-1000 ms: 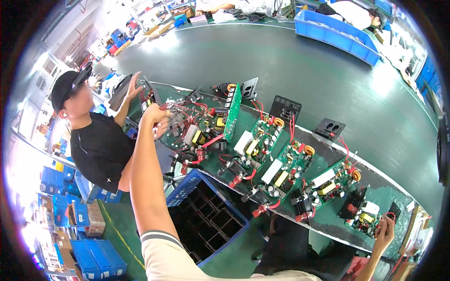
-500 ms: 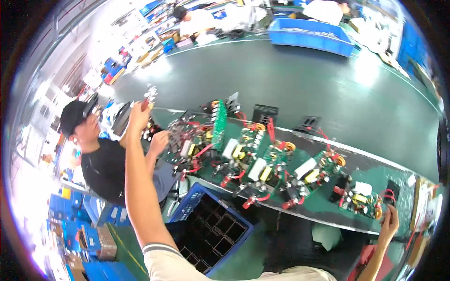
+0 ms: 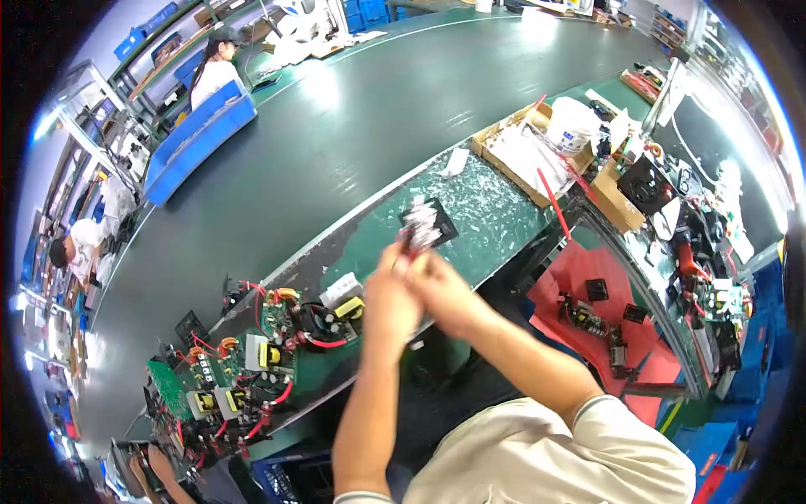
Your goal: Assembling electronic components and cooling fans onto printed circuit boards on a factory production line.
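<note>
My left hand [image 3: 389, 290] is closed on a bunch of small whitish pieces [image 3: 422, 220] with a dark red part at its base; motion blur hides their kind. Closed against it at that base is my right hand [image 3: 441, 290], and what its own fingers pinch is hidden. Both hands are together above the green bench top. Behind the bunch a flat black piece [image 3: 447, 222] lies on the bench. To the left stand several circuit boards [image 3: 269, 353] with yellow transformers, copper-coloured rings and red wires.
A carton tray [image 3: 512, 164] and a white bucket [image 3: 573, 126] stand at the right. Red sheeting [image 3: 550, 290] below holds several black parts. Beyond the bench runs a wide dark surface [image 3: 336, 160] with a blue bin [image 3: 201, 139]. A co-worker's arms [image 3: 155, 470] show lower left.
My view has swung to the right. My left hand has brought the bunch over from the left, and my right hand has left the end board and joined it.
</note>
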`<state>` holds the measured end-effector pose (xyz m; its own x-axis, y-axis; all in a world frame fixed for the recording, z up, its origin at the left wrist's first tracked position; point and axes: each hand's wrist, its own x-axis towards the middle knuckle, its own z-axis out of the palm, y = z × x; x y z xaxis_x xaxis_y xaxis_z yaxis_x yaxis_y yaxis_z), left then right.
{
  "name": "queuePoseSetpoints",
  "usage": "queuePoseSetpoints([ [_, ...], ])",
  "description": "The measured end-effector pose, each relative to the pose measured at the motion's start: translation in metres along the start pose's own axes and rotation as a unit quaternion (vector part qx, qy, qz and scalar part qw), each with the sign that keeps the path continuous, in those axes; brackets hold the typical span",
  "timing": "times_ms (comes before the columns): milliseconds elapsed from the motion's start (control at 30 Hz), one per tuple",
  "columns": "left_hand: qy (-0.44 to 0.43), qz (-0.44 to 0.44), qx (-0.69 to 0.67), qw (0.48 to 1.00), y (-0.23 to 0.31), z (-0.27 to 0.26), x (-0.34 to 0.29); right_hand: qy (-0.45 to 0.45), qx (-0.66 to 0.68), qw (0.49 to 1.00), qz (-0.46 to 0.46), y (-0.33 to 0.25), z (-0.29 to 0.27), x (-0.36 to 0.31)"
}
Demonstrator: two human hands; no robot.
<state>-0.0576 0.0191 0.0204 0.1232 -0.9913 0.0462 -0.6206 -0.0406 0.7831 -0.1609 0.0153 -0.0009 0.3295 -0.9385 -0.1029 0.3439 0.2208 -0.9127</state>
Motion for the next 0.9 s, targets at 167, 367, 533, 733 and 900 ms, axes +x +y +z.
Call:
queuePoseSetpoints([
  [167,-0.011,0.141,-0.110,0.984,0.016,0.091,0.019,0.121,-0.036,0.991,0.051,-0.035,-0.101,0.047],
  [367,-0.059,0.130,-0.101,0.985,0.010,0.083,-0.030,-0.031,-0.544,0.837,0.038,-0.073,-0.154,0.085],
  [533,-0.175,-0.017,-0.215,0.961,-0.028,0.069,-0.107,-0.047,-0.782,0.621,-0.025,-0.061,-0.165,0.114],
  [733,-0.254,-0.277,-0.429,0.821,-0.063,0.095,-0.199,-0.033,-0.769,0.614,-0.177,-0.055,-0.176,0.103],
  [900,-0.099,-0.449,-0.607,0.648,-0.073,0.085,-0.200,-0.010,-0.651,0.697,-0.301,-0.058,-0.157,0.071],
])
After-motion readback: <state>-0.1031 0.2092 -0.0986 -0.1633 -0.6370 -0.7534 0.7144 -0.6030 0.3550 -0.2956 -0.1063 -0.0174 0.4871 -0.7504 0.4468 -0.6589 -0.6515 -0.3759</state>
